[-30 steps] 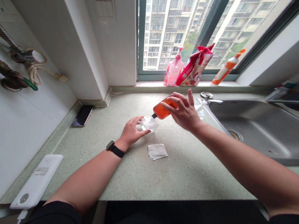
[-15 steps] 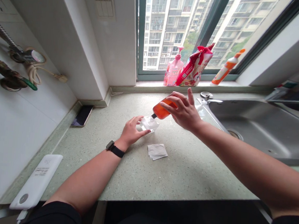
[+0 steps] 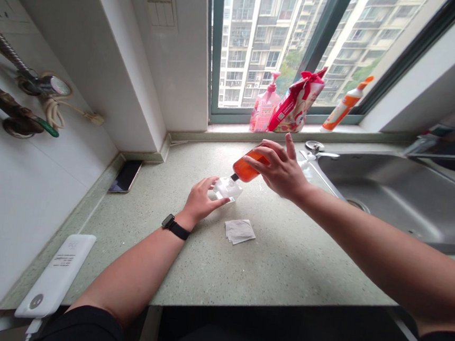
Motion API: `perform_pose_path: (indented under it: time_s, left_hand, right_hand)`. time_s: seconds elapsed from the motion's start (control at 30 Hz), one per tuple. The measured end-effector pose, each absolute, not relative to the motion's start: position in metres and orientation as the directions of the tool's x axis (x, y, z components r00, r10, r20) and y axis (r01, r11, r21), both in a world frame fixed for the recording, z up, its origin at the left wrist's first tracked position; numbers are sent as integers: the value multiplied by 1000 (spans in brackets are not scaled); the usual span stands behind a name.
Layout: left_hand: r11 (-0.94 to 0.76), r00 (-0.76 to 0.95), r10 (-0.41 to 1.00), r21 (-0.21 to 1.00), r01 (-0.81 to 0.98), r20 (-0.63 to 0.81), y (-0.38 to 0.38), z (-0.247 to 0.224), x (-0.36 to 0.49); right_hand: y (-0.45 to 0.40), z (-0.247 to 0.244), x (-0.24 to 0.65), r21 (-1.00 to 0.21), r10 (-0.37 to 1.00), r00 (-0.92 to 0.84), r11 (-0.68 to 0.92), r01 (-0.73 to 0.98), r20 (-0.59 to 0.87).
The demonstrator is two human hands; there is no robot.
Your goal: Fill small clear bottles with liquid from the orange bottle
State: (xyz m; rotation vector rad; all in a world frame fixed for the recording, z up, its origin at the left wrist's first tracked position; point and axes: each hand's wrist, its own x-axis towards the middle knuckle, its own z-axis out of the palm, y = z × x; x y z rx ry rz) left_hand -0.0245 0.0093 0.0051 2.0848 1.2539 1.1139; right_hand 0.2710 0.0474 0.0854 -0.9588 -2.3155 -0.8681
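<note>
My right hand grips an orange bottle, tipped so that its black neck points down and to the left. That neck is at the top of a small clear container on the counter; whether liquid runs out is too small to tell. Around the container's left and near sides my left hand is wrapped, thumb in front and fingers behind. A black watch is on my left wrist. Just nearer to me lies a folded white tissue, touched by neither hand.
A steel sink is set into the counter at right. On the windowsill stand a pink pump bottle, a red and white bag and an orange-white bottle. At left lie a phone and a white power bank with a cable.
</note>
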Motion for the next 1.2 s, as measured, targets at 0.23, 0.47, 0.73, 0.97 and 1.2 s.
perform_pose_path:
  time_s: [0.23, 0.47, 0.73, 0.97, 1.2]
  left_hand:
    - [-472, 252, 881, 722, 505, 400, 9, 5, -24]
    - [-468, 251, 884, 722, 511, 395, 9, 5, -24]
    - [-466, 252, 885, 718, 517, 392, 9, 4, -24]
    - [-441, 243, 898, 733, 517, 368, 9, 3, -24]
    - [-413, 249, 911, 745, 523, 330, 7, 5, -24]
  right_hand:
    - [47, 89, 269, 392, 410, -653, 557, 732, 637]
    - [47, 92, 265, 371, 436, -649, 565, 737, 624]
    - [44, 96, 264, 342, 467, -652, 588, 733, 597]
    - [43, 98, 258, 326, 446, -662, 620, 714, 603]
    - [44, 102, 256, 341, 441, -679, 626, 701, 587]
